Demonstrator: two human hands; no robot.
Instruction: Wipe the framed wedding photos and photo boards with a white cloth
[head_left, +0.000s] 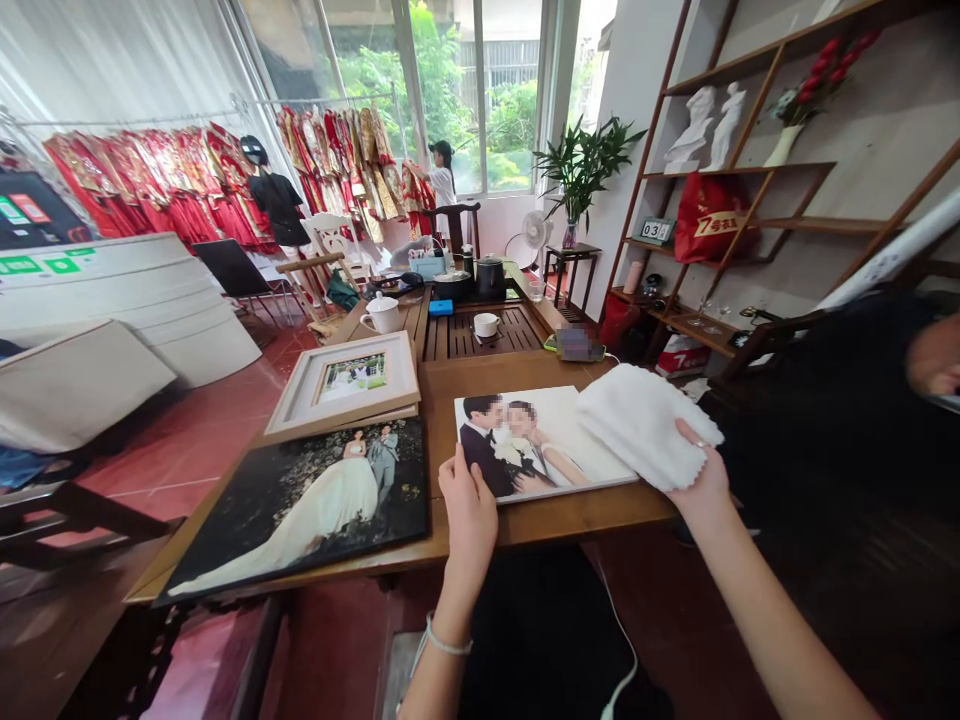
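A white-backed wedding photo panel [551, 440] lies at the front of the wooden table [442, 378], showing a couple close together. My left hand [469, 510] is closed on its lower left corner, thumb and fingers at the edge. In my right hand [701, 470] is a folded white cloth [637, 420], gripped at its right side. The cloth covers the panel's right end; whether it presses on the surface I cannot tell. To the left lies a larger dark photo panel [322, 500] with a bride in a long gown. Behind that, a light wooden picture frame [341, 380] rests on another flat piece.
Behind the panels are a lidded white cup [384, 313], a slatted tea tray [450, 335] with a small white cup [486, 325], and a phone [577, 344] on a cable. A dark-clothed person [832, 400] is close on the right. Two people stand by red garments [165, 185].
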